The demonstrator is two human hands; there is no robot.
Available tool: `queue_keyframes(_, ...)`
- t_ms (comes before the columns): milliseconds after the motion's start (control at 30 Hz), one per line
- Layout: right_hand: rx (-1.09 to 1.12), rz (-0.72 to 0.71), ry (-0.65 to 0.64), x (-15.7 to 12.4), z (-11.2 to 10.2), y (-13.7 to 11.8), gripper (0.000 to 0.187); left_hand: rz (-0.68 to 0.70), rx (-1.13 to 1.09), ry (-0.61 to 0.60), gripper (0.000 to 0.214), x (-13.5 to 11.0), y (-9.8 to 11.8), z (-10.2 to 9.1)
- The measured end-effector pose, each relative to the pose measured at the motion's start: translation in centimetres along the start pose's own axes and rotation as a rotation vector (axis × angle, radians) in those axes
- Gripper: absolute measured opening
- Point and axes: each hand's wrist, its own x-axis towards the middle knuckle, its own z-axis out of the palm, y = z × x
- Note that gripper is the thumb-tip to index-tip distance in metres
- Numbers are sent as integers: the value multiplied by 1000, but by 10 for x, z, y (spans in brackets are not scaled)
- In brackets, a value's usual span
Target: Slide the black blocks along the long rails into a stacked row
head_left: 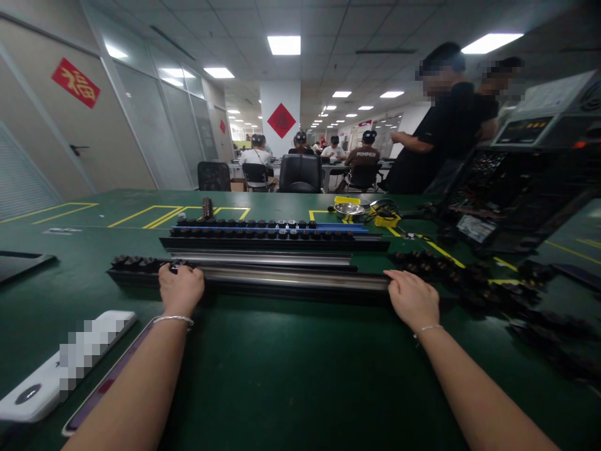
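Note:
A long black rail point(291, 282) with a shiny metal channel lies crosswise on the green table. At its left part sits a row of small black parts point(136, 263). My left hand point(181, 288) is closed at the right end of that row, its fingers on a small black part that they mostly hide. My right hand point(416, 300) grips the rail near its right end, thumb and fingers pressed together. Just behind lies a second metal-channelled rail point(263, 258). Farther back, rails point(375, 244) carry rows of black knob-like parts point(253, 233).
Piles of black parts point(493, 288) lie to the right. A metal bowl point(350, 208) and yellow items point(387, 218) stand at the back. A white device point(70, 366) and a phone point(110, 379) lie at left. Two people stand beside a machine point(526, 131); others sit beyond.

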Motion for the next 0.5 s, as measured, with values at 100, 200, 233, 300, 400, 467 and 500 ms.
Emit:
queue_keyframes(100, 5, 58, 53, -1, 3, -5, 42, -39, -33, 5, 40, 0, 2, 1)
queue_keyframes(200, 20, 93, 102, -2, 6, -7, 41, -73, -71, 16, 39, 0, 4, 5)
queue_keyframes(233, 27, 95, 112, -2, 7, -7, 41, -81, -83, 21, 39, 0, 5, 7)
queue_keyframes(300, 36, 84, 115, -2, 7, -7, 40, -95, -98, 31, 40, 0, 5, 10)
queue_keyframes(400, 37, 79, 102, -1, 6, -5, 40, -97, -99, 37, 43, 0, 6, 12)
queue_keyframes(467, 35, 78, 91, -1, 6, -4, 40, -90, -89, 36, 43, 0, 7, 12)
queue_keyframes(500, 34, 79, 87, -1, 5, -4, 40, -85, -80, 39, 43, 0, 6, 11)
